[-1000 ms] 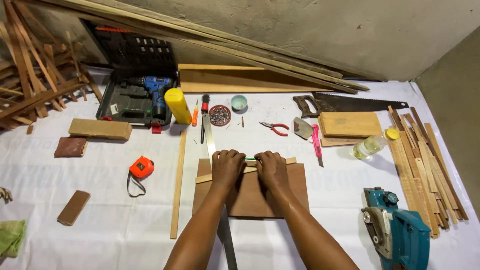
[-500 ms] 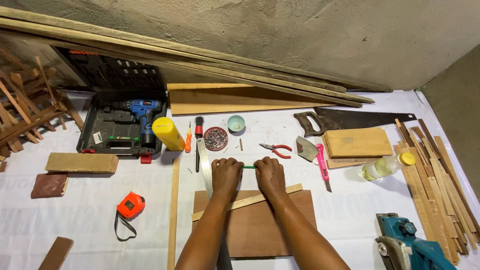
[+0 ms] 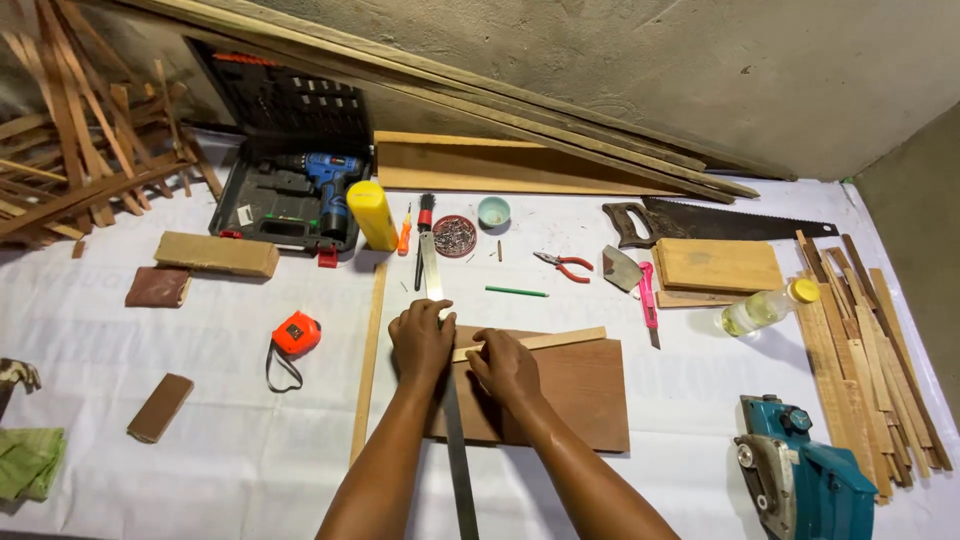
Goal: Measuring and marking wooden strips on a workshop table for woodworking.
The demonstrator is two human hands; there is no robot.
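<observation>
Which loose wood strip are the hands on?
The short pale strip lying across the brown board, under both hands. The longer strip left of the board lies untouched on the sheet.

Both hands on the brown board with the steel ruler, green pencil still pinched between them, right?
Not quite. In the head view the green pencil lies loose on the white sheet beyond the brown board, held by neither hand. The left hand and right hand do rest at the steel ruler.

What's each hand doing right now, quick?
Left hand: palm down on the steel ruler, pressing it to the board; no closed grip.
Right hand: fingers on the thin wood strip; grip unclear.
</observation>
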